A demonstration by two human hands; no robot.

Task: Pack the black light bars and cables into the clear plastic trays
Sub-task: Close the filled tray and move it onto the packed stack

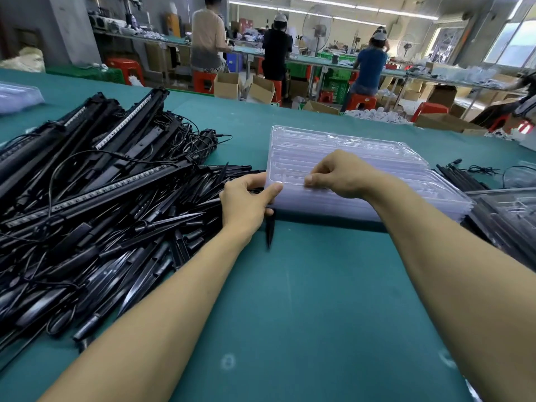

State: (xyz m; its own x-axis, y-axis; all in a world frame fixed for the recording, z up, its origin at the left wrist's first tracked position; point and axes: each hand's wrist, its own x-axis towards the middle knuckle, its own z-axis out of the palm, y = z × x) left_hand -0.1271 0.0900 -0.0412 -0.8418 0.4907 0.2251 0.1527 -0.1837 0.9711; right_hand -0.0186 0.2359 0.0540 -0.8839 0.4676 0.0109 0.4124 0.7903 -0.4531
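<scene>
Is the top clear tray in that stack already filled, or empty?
Empty. The top tray shows only clear moulded channels with nothing in them; the black light bars lie heaped on the table beside it.

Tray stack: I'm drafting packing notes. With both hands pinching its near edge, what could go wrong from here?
1. The trays look tightly nested; the right hand may lift several at once.
2. The left hand sits against the bar pile; a tug could drag a cable or the loose spike along.
</scene>
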